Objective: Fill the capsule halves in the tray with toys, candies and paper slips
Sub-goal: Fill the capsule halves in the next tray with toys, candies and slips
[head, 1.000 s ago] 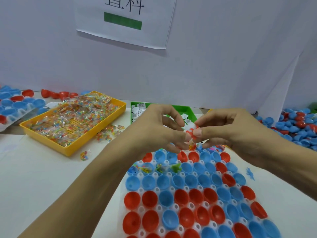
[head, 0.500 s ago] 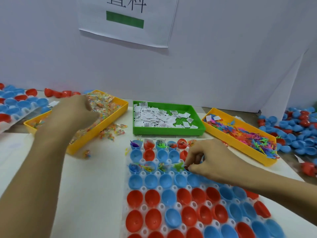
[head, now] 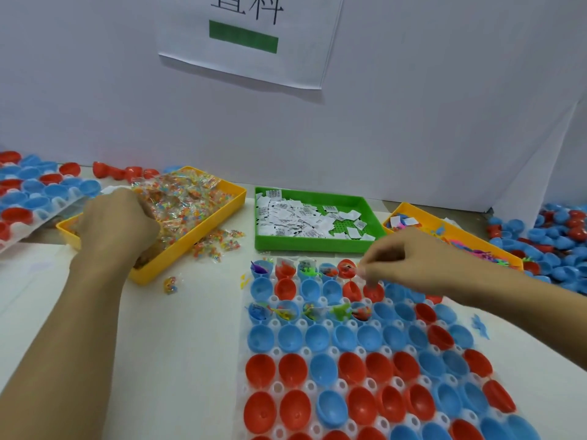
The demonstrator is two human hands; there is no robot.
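Observation:
The white capsule tray (head: 277,387) lies in front of me with rows of red and blue capsule halves (head: 324,369). Some halves in the first and third rows hold small toys (head: 341,309). My left hand (head: 117,223) reaches into the yellow candy tray (head: 190,241), its fingers curled down among the wrapped candies (head: 184,201). My right hand (head: 409,260) hovers over the tray's upper right rows. Its fingers are loosely curled and I see nothing between the tips. Paper slips (head: 295,214) fill the green tray (head: 317,246). The toy tray (head: 413,208) stands partly hidden behind my right hand.
Loose candies (head: 219,242) lie beside the candy tray, and one packet (head: 170,284) lies nearer me. A blue toy (head: 479,325) rests right of the capsule tray. Piles of loose halves (head: 559,236) sit far right. A second filled tray (head: 31,198) is far left.
My hands parted from a shared pinch. The right set a toy into a third-row half, then lifted up and right. The left swung to the candy tray and dug into the candies.

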